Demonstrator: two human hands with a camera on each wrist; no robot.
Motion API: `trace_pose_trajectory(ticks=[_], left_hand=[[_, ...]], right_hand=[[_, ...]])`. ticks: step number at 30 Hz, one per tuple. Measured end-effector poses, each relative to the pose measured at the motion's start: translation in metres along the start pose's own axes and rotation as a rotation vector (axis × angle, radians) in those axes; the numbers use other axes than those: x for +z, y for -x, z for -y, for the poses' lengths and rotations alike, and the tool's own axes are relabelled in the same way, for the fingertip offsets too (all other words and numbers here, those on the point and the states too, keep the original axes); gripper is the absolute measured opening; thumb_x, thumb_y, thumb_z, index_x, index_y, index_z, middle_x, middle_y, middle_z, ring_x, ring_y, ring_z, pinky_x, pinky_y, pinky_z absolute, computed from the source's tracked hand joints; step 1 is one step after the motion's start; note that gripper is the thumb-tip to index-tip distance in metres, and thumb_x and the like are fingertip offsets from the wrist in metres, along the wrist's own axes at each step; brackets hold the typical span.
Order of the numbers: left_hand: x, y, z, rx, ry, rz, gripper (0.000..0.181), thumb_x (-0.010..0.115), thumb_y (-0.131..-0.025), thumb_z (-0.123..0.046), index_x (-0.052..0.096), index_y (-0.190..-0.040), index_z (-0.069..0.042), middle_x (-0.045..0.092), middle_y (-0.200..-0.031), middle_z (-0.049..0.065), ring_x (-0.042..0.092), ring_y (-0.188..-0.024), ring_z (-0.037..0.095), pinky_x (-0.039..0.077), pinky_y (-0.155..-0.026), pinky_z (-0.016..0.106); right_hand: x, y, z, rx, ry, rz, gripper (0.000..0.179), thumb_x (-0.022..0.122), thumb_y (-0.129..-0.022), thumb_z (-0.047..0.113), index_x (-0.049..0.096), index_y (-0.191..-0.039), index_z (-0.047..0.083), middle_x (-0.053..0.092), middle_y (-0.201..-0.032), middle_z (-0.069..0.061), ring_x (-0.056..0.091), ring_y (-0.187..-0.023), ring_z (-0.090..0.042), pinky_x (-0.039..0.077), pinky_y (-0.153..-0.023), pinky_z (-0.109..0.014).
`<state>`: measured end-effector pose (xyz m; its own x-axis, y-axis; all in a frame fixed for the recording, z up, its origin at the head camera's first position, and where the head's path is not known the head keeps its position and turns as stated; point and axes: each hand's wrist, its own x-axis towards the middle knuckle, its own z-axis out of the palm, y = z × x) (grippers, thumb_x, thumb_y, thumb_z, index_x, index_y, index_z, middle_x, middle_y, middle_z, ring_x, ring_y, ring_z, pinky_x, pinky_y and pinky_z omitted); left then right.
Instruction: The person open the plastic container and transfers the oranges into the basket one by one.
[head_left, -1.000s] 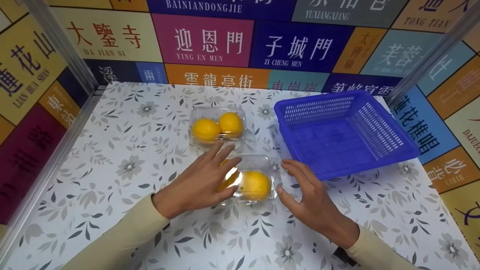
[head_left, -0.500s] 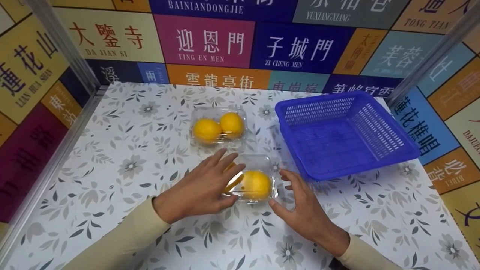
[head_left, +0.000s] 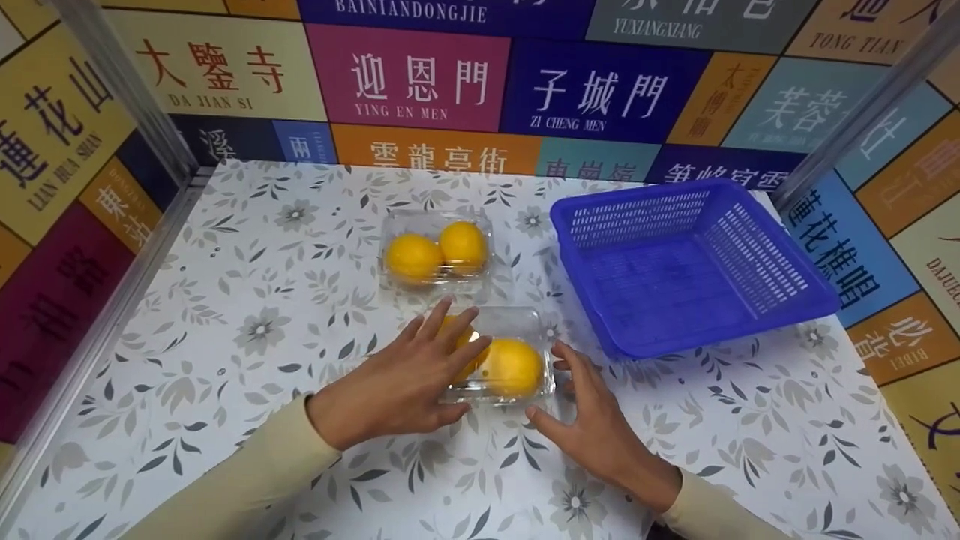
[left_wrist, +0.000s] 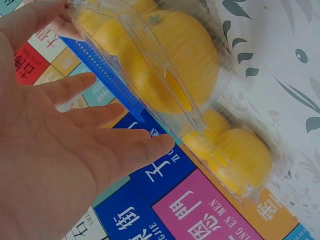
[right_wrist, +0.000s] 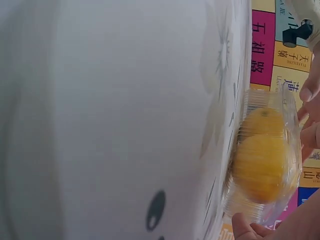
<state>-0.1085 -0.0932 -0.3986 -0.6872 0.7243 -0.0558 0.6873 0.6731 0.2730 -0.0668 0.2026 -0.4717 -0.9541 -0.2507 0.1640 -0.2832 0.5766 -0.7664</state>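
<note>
Two oranges (head_left: 514, 367) sit inside a clear plastic clamshell box (head_left: 517, 319) on the near middle of the table. My left hand (head_left: 397, 379) hovers over the box's left part with fingers spread, covering much of one orange. In the left wrist view a gap shows between its straight fingers and the lid (left_wrist: 165, 65). My right hand (head_left: 604, 431) is by the box's right front corner, thumb and fingers apart; whether it touches the plastic is unclear. Just behind stands a second clear clamshell box (head_left: 420, 219), also with two oranges (head_left: 412, 257).
A blue plastic basket (head_left: 660, 277) with slotted walls stands at the right, with nothing in it. A floral cloth (head_left: 262, 330) covers the table. Printed panels (head_left: 409, 82) and upright posts (head_left: 142, 105) bound the back and sides.
My right hand has shifted left and toward me, along the near box's right front corner. My left hand has moved only slightly. Both boxes and the basket have stayed in place.
</note>
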Motion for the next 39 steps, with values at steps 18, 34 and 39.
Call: trace_pose_trajectory(ticks=[18,34,39], left_hand=[[0.007,-0.007,-0.007,0.054,-0.116,-0.033,0.07,0.078,-0.102,-0.025,0.049,-0.164,-0.009,0.035,-0.175,0.023,0.034,-0.156,0.06,0.041,-0.115,0.078],[0.014,-0.01,-0.012,0.064,-0.141,-0.071,0.061,0.077,-0.101,-0.016,0.049,-0.155,-0.005,0.042,-0.169,0.03,0.039,-0.151,0.065,0.042,-0.11,0.082],[0.014,-0.012,-0.014,0.05,-0.181,-0.054,0.059,0.075,-0.102,-0.015,0.05,-0.155,-0.005,0.042,-0.169,0.029,0.041,-0.15,0.064,0.045,-0.109,0.08]], right_hand=[[0.02,0.003,0.005,0.281,-0.317,0.022,0.084,0.075,-0.105,0.024,0.029,-0.172,0.004,0.031,-0.173,-0.025,0.036,-0.158,-0.042,0.033,-0.128,-0.06],[0.033,0.008,0.012,0.325,-0.263,-0.011,0.061,0.074,-0.105,0.033,0.05,-0.157,0.013,0.045,-0.15,-0.018,0.042,-0.146,-0.034,0.027,-0.128,-0.061],[0.036,0.007,0.012,0.297,-0.273,-0.039,0.062,0.078,-0.103,0.033,0.05,-0.154,0.011,0.045,-0.145,-0.018,0.043,-0.142,-0.032,0.028,-0.126,-0.057]])
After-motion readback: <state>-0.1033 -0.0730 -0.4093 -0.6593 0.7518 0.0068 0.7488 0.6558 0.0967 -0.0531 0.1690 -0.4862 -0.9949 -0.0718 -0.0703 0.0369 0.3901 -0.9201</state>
